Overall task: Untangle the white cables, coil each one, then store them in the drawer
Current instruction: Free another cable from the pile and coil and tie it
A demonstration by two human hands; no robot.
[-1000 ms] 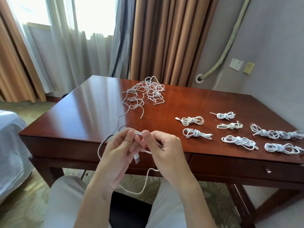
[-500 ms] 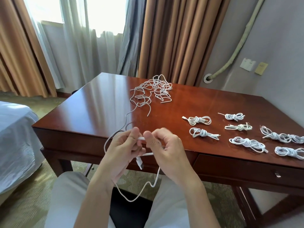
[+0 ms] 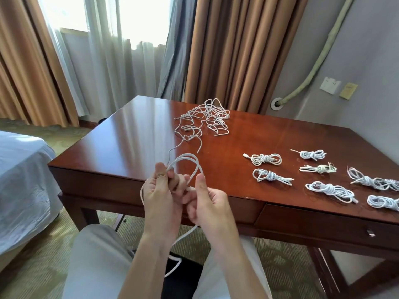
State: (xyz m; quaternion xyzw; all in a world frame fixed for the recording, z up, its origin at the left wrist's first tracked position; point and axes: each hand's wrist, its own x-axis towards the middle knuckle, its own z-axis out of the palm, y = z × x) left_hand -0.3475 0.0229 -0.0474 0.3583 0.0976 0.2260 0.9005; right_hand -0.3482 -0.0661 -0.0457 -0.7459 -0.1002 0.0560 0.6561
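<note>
Head view: a first loop now stands up out of the left hand (image 3: 160, 197), where half a second ago both hands only pinched a short straight run of the cable (image 3: 195, 167) between them. So coiling of this cable has started, not just end-finding.

Left hand fingers are curled round the loop's base, thumb pressed on top. Right hand (image 3: 208, 203) fingers are curled too, thumb up, pinching the cable just beside the left hand; the plug end seems to sit between the two hands, though I can't make it out clearly. Both hands sit just off the near edge of the tabletop (image 3: 133, 147), above the lap.

Slack: one run drops below the hands toward the floor, another trails from the left hand up over the near edge and across the tabletop to the tangled pile (image 3: 205, 117) near the far edge. It looks like this cable is not fully free of the pile yet, so each wrap may drag on the tangle; I'd expect pulling more length clear as the coil grows.

Right half of the tabletop: eight or so coiled cables (image 3: 266, 159) laid in rows, from mid-tabletop out to the right edge. Drawer (image 3: 323, 223) under the near right edge is closed, nothing stored yet.

Judgement: coiling well along, a small pile left, the storing step untouched.
</note>
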